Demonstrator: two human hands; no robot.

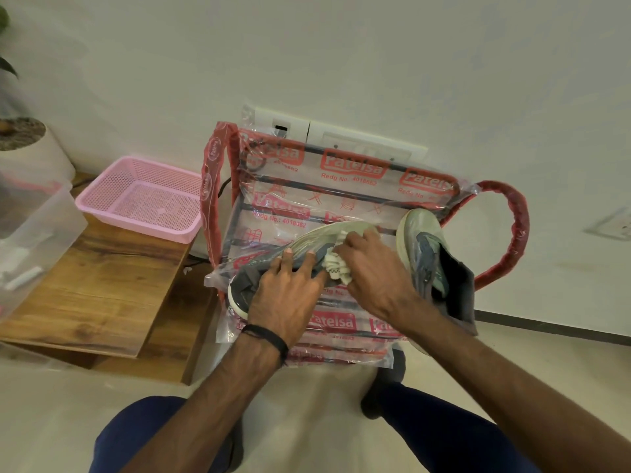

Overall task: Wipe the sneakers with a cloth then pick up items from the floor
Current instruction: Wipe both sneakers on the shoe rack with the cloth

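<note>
A white wall (341, 56) fills the top of the view. Below it is a pale floor (51, 421).

A metal rack (327, 186) wrapped in clear plastic with red words stands in the middle, against the wall. At 9 o'clock from the rack is a wood table (102, 288). A pink basket (143, 199) sits on the back of the table. A clear box (30, 233) sits at the table's left edge. At 10 o'clock from the box is a white pot (44, 148) with a plant.

Two shoes are on the rack. The left shoe (307, 240) lies tipped on its side, with its pale sole facing the wall. The right shoe (430, 247) is at 3 o'clock from it, near the rack's right edge, with its toe pointing up to 12 o'clock.

The left hand (286, 295) holds the left shoe, with fingers curled over its grey top. A black band is on that wrist. The right hand (372, 268) is just beside it at 3 o'clock. Its fingers are bunched tight around a white cloth (336, 264). The cloth pokes out at 9 o'clock from the right hand and presses on the left shoe, between the two hands.
</note>
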